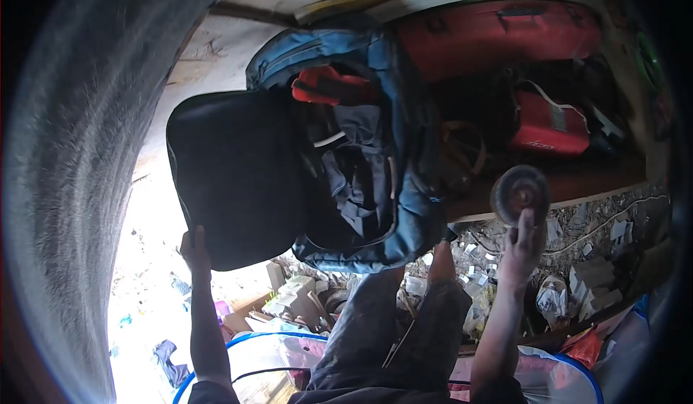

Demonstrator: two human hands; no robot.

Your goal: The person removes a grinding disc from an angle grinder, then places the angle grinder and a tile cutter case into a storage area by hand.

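The left hand [193, 249] sits at about eight o'clock in the view, its grip clamped on the lower edge of a flat black case [234, 176]; the case rises from the fingers toward twelve o'clock and fills the space up to the blue backpack [404, 115] beside it, whose near side it covers. The right hand [521, 249] is at about four o'clock, with the grip closed on a round grey disc [520, 193] that stands just above the fingertips, at the hand's twelve o'clock, its flat face turned to the camera. Disc and case are well apart, with the backpack between them. The backpack hangs open, showing grey cloth and straps inside, and a red item [328, 85] is tucked at its top. At the disc's one o'clock lies a small red bag [548, 126] on a brown shelf [592, 180], and farther up, near twelve o'clock, a long red case [498, 32]. Below the shelf the ground is strewn with pale rubble and scraps [585, 274]. Between the two forearms a grey trouser leg [382, 324] runs toward six o'clock, where a blue-rimmed mesh basket [245, 353] sits.
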